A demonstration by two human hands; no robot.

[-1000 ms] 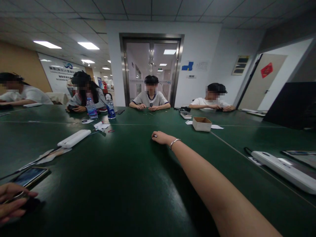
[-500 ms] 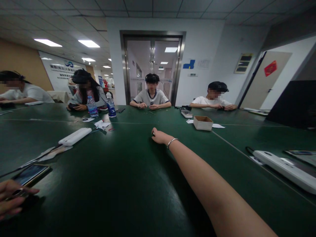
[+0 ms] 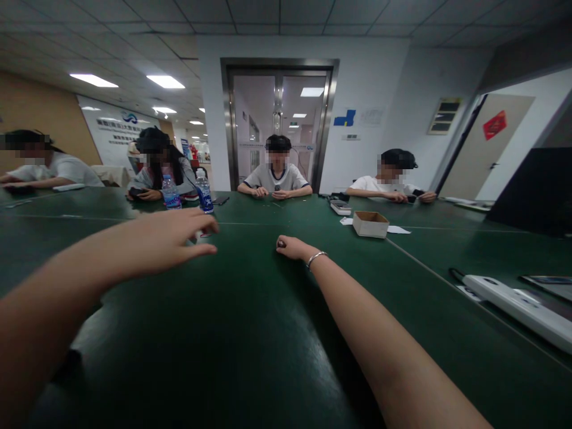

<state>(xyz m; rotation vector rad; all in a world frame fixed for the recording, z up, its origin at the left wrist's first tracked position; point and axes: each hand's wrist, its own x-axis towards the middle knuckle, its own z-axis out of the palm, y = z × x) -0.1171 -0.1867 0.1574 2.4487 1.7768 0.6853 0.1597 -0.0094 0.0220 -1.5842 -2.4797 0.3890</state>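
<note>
My right hand (image 3: 292, 246) lies far out on the dark green table (image 3: 250, 322), arm stretched forward, a thin bracelet on the wrist. Its fingers are curled around a small dark object (image 3: 280, 243) at the fingertips. My left hand (image 3: 172, 241) hovers above the table to the left of it, blurred, fingers spread and holding nothing. It covers the white items that lie behind it.
A small cardboard box (image 3: 370, 224) sits at the back right. A white power strip (image 3: 518, 305) and a phone (image 3: 547, 283) lie at the right. Two water bottles (image 3: 205, 195) stand at the back left. Several people sit along the far and left sides.
My left arm has swung up from the near left corner and reached forward across the table. My right hand has stayed almost in place.
</note>
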